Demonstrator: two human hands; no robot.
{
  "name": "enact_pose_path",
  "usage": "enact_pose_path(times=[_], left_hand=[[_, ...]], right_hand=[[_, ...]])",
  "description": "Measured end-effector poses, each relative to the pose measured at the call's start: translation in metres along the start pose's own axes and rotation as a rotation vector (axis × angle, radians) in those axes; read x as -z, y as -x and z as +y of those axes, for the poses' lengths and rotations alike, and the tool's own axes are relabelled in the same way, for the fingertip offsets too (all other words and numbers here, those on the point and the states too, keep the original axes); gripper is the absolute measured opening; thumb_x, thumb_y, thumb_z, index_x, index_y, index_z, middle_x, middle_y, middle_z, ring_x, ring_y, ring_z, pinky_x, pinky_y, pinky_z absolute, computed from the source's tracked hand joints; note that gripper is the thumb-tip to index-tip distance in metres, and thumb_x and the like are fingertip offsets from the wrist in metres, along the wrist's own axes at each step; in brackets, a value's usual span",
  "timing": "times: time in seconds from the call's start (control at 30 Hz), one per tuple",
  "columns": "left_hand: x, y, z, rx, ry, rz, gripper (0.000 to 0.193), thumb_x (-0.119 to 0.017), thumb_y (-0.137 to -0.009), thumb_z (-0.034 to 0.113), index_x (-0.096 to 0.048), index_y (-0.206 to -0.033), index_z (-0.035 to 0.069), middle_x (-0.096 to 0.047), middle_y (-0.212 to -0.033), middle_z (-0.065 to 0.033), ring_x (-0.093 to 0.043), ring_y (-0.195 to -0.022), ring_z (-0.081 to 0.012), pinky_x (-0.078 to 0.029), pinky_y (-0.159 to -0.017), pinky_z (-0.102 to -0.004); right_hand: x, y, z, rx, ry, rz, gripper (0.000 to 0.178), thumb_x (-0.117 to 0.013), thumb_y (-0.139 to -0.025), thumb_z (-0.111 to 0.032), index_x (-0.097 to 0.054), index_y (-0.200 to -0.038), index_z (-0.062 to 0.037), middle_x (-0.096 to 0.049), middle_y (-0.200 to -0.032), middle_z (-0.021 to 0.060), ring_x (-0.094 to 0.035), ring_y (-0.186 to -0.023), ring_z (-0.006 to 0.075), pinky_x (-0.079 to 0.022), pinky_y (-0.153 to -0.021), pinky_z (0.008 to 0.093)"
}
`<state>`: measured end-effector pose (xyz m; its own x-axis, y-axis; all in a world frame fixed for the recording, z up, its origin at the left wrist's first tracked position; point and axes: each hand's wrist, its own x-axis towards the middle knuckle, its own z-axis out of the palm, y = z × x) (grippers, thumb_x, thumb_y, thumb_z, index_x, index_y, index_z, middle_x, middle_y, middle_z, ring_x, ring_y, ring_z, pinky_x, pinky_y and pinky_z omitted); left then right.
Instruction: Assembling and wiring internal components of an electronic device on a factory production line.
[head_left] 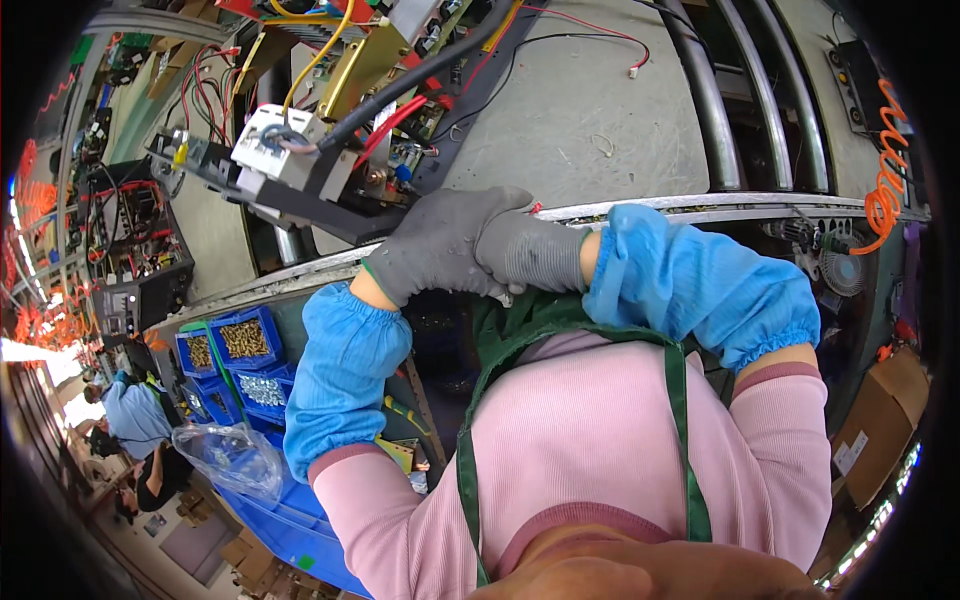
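Both my hands wear grey work gloves and meet at the near edge of the bench (480, 155). My left hand (432, 240) has its fingers pressed together and bent across the right one. My right hand (530, 250) is closed against it, its fingertips mostly hidden. What lies between them cannot be made out; a tiny red bit shows beside the left fingertips. Just beyond the left hand stands an open electronic unit (345, 205) with a black frame. It carries a white block (275, 145), a thick black cable (420, 75), red wires and gold-coloured metal brackets (365, 70).
Metal rollers (705, 100) interrupt the bench at right, near a coiled orange hose (885, 185). Blue bins (245, 340) of screws and a clear plastic bag (235, 455) sit at my left. Another opened unit (135, 240) stands further left. Another person (140, 415) is behind the bins.
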<state>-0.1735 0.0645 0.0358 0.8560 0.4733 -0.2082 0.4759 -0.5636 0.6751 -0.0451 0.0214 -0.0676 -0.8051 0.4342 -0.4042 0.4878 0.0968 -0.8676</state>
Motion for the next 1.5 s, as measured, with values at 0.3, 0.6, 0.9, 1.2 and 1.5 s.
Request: enact_pose_path(times=[0.3, 0.6, 0.9, 1.2, 1.5], left_hand=[[-0.044, -0.010, -0.043, -0.158, -0.242, 0.267, 0.035, -0.071, -0.070, 0.035, -0.062, -0.096, 0.014, -0.059, -0.069, -0.0048, -0.061, -0.063, -0.0261, -0.045, -0.054, -0.0400], [-0.049, -0.011, -0.053, -0.187, -0.274, 0.341, 0.018, -0.063, -0.074, 0.019, -0.061, -0.090, 0.011, -0.051, -0.063, -0.0039, -0.057, -0.057, -0.0243, -0.042, -0.050, -0.0398], [-0.057, -0.009, -0.060, -0.211, -0.289, 0.409, 0.017, -0.064, -0.074, 0.017, -0.061, -0.090, 0.011, -0.052, -0.064, -0.0043, -0.057, -0.057, -0.0245, -0.043, -0.050, -0.0389], [-0.073, -0.006, -0.064, -0.163, -0.307, 0.416, 0.026, -0.066, -0.068, 0.024, -0.063, -0.090, 0.010, -0.058, -0.067, -0.0056, -0.059, -0.059, -0.0273, -0.042, -0.050, -0.0401], [-0.061, -0.010, -0.057, -0.148, -0.339, 0.457, 0.029, -0.068, -0.069, 0.031, -0.063, -0.091, 0.012, -0.056, -0.066, -0.0050, -0.057, -0.059, -0.0280, -0.040, -0.054, -0.0401]], right_hand=[[0.001, 0.045, -0.036, -0.256, -0.103, 0.449, 0.023, -0.055, -0.084, -0.017, -0.068, -0.084, 0.0009, -0.065, -0.079, 0.0239, -0.065, -0.074, 0.0395, -0.051, -0.067, 0.0468], [-0.008, 0.041, -0.030, -0.044, 0.005, 0.548, 0.026, -0.051, -0.085, -0.016, -0.065, -0.078, 0.0051, -0.063, -0.077, 0.0239, -0.063, -0.073, 0.0396, -0.051, -0.069, 0.0466], [-0.008, 0.040, -0.030, -0.144, -0.087, 0.426, 0.023, -0.050, -0.089, -0.017, -0.057, -0.091, 0.0048, -0.060, -0.083, 0.0240, -0.060, -0.080, 0.0417, -0.048, -0.077, 0.0495], [-0.022, 0.042, -0.013, 0.075, 0.163, 0.575, 0.024, -0.052, -0.085, -0.016, -0.064, -0.083, 0.0044, -0.061, -0.077, 0.0206, -0.062, -0.073, 0.0355, -0.050, -0.068, 0.0453], [0.008, 0.048, -0.031, -0.043, 0.078, 0.495, 0.023, -0.053, -0.084, -0.016, -0.068, -0.084, 0.0023, -0.064, -0.083, 0.0209, -0.063, -0.075, 0.0355, -0.051, -0.070, 0.0447]])
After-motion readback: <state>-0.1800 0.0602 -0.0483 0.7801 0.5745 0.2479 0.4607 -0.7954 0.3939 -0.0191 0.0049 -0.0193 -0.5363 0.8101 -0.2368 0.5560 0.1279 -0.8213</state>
